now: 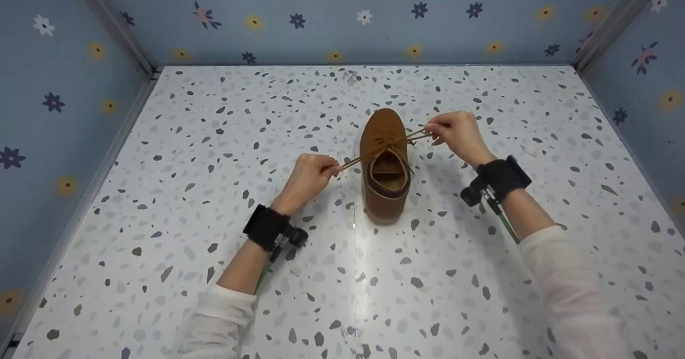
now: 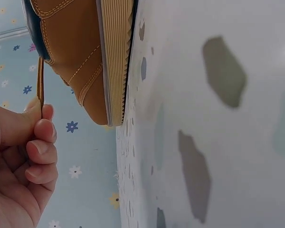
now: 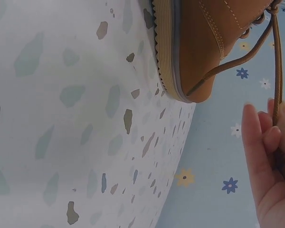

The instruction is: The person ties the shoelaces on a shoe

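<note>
A brown leather shoe (image 1: 386, 209) stands upright on the speckled surface, its toe pointing away from me. On its left, my left hand (image 1: 312, 176) pinches a brown shoelace (image 1: 351, 162) between thumb and index finger, drawn taut from the shoe's front. My right hand (image 1: 457, 134) pinches the lace on the other side, up and to the right. Both pulled lengths look like doubled loops meeting at a knot (image 1: 389, 142) over the tongue. In the right wrist view, a loose lace end (image 3: 228, 65) hangs down the shoe's side (image 3: 197, 52). Neither hand touches the shoe's body.
The white speckled tabletop (image 1: 176, 204) spreads around the shoe. Blue flowered panels (image 1: 342, 22) close it in at the back, left and right. Each wrist carries a black strap (image 1: 266, 227) with a small camera and a green cable.
</note>
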`<state>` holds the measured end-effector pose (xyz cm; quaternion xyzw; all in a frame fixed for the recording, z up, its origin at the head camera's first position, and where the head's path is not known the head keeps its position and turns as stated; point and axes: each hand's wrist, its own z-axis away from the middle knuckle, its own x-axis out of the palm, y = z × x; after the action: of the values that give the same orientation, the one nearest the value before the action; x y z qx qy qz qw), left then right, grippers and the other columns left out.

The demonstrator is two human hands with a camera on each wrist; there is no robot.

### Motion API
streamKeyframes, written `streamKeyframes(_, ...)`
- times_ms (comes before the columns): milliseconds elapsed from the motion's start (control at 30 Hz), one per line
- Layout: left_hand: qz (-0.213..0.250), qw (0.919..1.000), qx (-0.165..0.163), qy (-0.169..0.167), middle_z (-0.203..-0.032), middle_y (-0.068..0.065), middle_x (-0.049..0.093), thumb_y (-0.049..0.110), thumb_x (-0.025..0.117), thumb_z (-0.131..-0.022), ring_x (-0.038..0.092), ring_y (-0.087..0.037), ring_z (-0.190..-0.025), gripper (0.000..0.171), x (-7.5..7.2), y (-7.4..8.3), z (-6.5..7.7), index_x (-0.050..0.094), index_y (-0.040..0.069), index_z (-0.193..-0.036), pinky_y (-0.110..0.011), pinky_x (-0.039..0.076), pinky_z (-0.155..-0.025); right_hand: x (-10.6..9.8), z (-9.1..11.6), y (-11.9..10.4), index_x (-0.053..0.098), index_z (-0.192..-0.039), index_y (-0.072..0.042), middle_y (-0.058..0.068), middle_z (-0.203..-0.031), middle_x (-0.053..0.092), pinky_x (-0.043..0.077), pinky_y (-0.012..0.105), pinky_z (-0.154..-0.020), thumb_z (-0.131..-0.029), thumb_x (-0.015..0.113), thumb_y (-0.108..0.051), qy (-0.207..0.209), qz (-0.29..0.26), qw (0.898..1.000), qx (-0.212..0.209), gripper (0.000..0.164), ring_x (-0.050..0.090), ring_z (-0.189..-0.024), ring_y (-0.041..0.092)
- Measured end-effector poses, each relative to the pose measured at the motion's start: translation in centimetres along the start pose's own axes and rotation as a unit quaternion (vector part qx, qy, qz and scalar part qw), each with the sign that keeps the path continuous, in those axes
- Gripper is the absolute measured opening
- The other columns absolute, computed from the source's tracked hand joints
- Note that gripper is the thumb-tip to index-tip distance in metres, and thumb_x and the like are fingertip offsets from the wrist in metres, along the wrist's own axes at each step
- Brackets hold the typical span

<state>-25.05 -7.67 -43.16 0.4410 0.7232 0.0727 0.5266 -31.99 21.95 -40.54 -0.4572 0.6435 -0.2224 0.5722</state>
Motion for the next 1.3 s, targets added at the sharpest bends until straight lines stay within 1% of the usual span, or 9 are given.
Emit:
streamKeyframes(67,0.002,1.0,0.002,0.002,-0.048,0.004,0.046,0.019,0.052,-0.067,0.034,-0.005,-0.04,0.012,0.0,0.0,0.0,0.059,0.01,-0.063,-0.02,0.027,-0.036,0.0,0.1,0.0,0.059,-0.073,-0.007,0.005,-0.065,0.054,0.039,0.018,-0.042,-0.064,0.053,-0.017,0.002,0.009,1.0,-0.005,0.015,0.05,-0.049,0.014)
streamKeyframes(100,0.001,1.0,0.003,0.003,-0.048,0.004,0.046,0.019,0.052,-0.067,0.034,-0.005,-0.04,0.012,0.0,0.0,0.0,0.059,0.01,-0.062,-0.019,0.027,-0.036,0.0,0.7,-1.8,0.059,-0.072,-0.007,0.005,-0.064,0.054,0.039,0.018,-0.042,-0.063,0.054,-0.02,0.012,0.031,0.999,-0.006,0.016,0.05,-0.049,0.015)
streamKeyframes(133,0.0,1.0,0.004,0.003,-0.048,0.004,0.046,0.019,0.052,-0.067,0.034,-0.005,-0.04,0.012,0.0,0.0,0.0,0.059,0.01,-0.062,-0.019,0.027,-0.036,0.0,1.0,-2.6,0.059,-0.072,-0.007,0.005,-0.064,0.054,0.039,0.019,-0.042,-0.063,0.053,-0.021,0.019,0.053,0.998,-0.003,0.017,0.05,-0.049,0.016)
streamKeyframes(467,0.001,0.9999,0.01,0.009,-0.05,0.006,0.049,0.018,0.053,-0.066,0.037,-0.002,-0.041,0.009,-0.1,0.1,0.1,0.058,0.014,-0.06,-0.017,0.03,-0.038,0.0,1.1,-2.6,0.059,-0.073,-0.006,0.004,-0.064,0.054,0.039,0.018,-0.043,-0.064,0.053,-0.02,0.022,0.06,0.998,0.01,0.017,0.05,-0.047,0.009)
streamKeyframes(833,0.007,1.0,-0.001,-0.001,-0.05,0.003,0.049,0.017,0.053,-0.066,0.036,-0.003,-0.04,0.01,-0.1,-0.1,0.0,0.059,0.011,-0.06,-0.018,0.029,-0.036,0.0,1.1,-2.5,0.059,-0.073,-0.004,0.006,-0.064,0.054,0.039,0.019,-0.043,-0.063,0.053,-0.021,0.022,0.053,0.998,0.01,0.021,0.051,-0.049,0.016)
streamKeyframes(900,0.005,1.0,0.004,0.002,-0.05,0.004,0.049,0.017,0.053,-0.066,0.036,-0.003,-0.04,0.009,-0.1,-0.1,0.0,0.059,0.012,-0.06,-0.018,0.029,-0.036,-0.1,0.9,-1.6,0.059,-0.073,-0.005,0.005,-0.063,0.054,0.039,0.018,-0.043,-0.064,0.053,-0.021,0.016,0.028,0.999,0.008,0.02,0.05,-0.048,0.014)
streamKeyframes(1067,0.003,0.9999,0.01,0.006,-0.05,0.007,0.049,0.016,0.054,-0.066,0.037,-0.002,-0.04,0.009,-0.1,0.0,0.1,0.059,0.012,-0.06,-0.017,0.029,-0.036,-0.1,0.9,-1.7,0.059,-0.073,-0.006,0.005,-0.063,0.054,0.039,0.018,-0.042,-0.064,0.053,-0.022,0.017,0.043,0.999,0.008,0.02,0.05,-0.046,0.01)
streamKeyframes(1100,0.003,0.9999,0.008,0.005,-0.05,0.006,0.049,0.016,0.054,-0.066,0.037,-0.002,-0.04,0.009,-0.1,0.0,0.1,0.059,0.011,-0.06,-0.017,0.029,-0.036,-0.1,1.1,-2.6,0.059,-0.073,-0.005,0.005,-0.062,0.054,0.039,0.018,-0.043,-0.064,0.053,-0.023,0.024,0.068,0.997,0.013,0.021,0.05,-0.047,0.012)
streamKeyframes(1300,0.013,0.9999,0.004,-0.005,-0.051,0.002,0.05,0.015,0.052,-0.067,0.037,-0.005,-0.04,0.011,-0.3,0.1,0.0,0.059,0.008,-0.062,-0.019,0.028,-0.035,-0.1,1.0,-2.6,0.059,-0.073,-0.005,0.005,-0.062,0.054,0.039,0.018,-0.043,-0.064,0.053,-0.02,0.022,0.07,0.997,0.013,0.018,0.05,-0.047,0.012)
